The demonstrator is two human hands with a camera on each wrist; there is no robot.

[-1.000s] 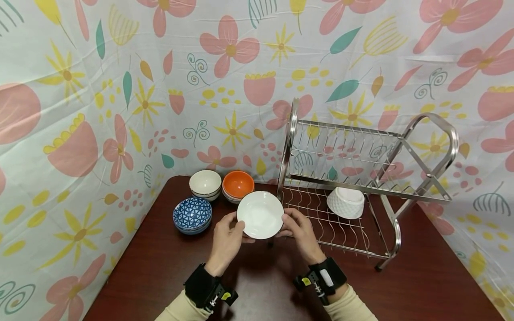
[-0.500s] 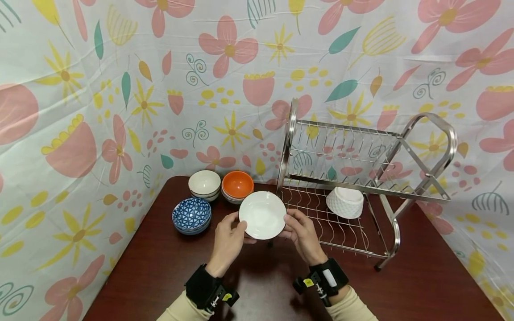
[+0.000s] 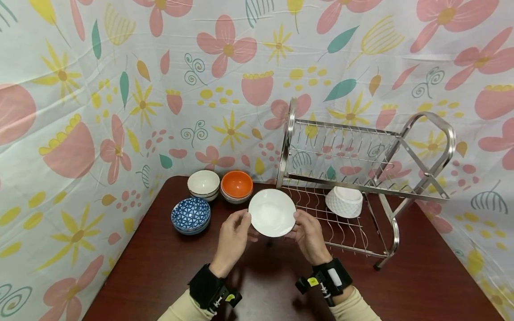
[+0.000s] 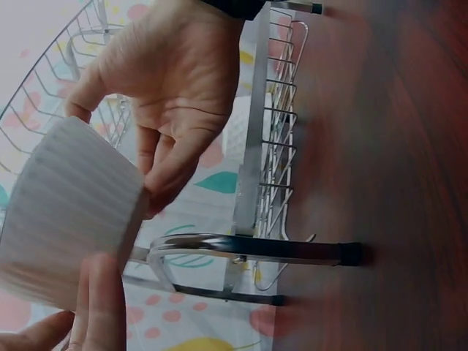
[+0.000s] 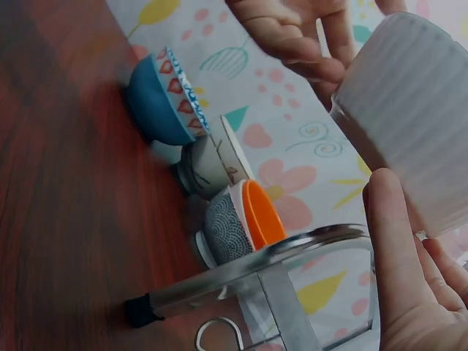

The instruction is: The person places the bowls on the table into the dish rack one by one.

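Head view looking forward and down over the desk [image 3: 257, 285]. Wrist views close beside each grip, facing inward. All sharing the white bowl [image 3: 272, 212] and rack [image 3: 361, 178].

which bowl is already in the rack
The white ribbed bowl, lying on the rack's lower tier. The other bowls sit on the table or are held in the hands.

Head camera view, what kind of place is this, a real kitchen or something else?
Probably a staged dish-handling setup, not a real kitchen: a floral cloth backdrop walls in a dark wooden table holding a steel dish rack and stacked bowls, with no sink or counter visible.
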